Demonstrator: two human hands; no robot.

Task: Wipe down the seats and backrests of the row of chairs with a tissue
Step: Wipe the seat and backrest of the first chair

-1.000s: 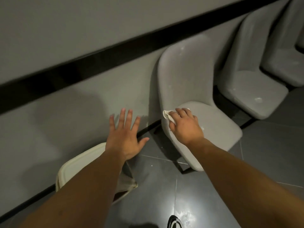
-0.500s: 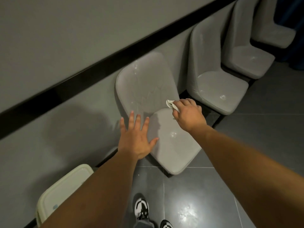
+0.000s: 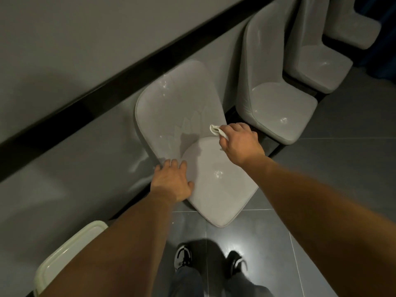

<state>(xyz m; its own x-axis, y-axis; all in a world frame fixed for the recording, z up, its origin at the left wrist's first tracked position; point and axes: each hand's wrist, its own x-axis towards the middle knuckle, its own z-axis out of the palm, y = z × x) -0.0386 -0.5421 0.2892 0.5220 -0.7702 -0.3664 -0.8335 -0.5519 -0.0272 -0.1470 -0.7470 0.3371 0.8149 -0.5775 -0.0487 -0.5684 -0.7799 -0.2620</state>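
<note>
A row of grey moulded chairs stands along the wall. The nearest chair is right in front of me, with damp streaks on its backrest. My right hand grips a crumpled white tissue at the right side of this chair, where the backrest meets the seat. My left hand rests flat on the left edge of the seat, fingers spread, holding nothing. The second chair and third chair continue to the right, and part of a fourth chair shows at the top.
A cream bin with a lid stands by the wall at the lower left, partly hidden by my left forearm. My shoes stand on the glossy dark tiled floor. A black rail runs along the grey wall.
The view has come closer and now looks down on the nearest chair. My left hand has dropped from the air onto the seat's left edge. My right hand stays with the tissue at the backrest's base.
</note>
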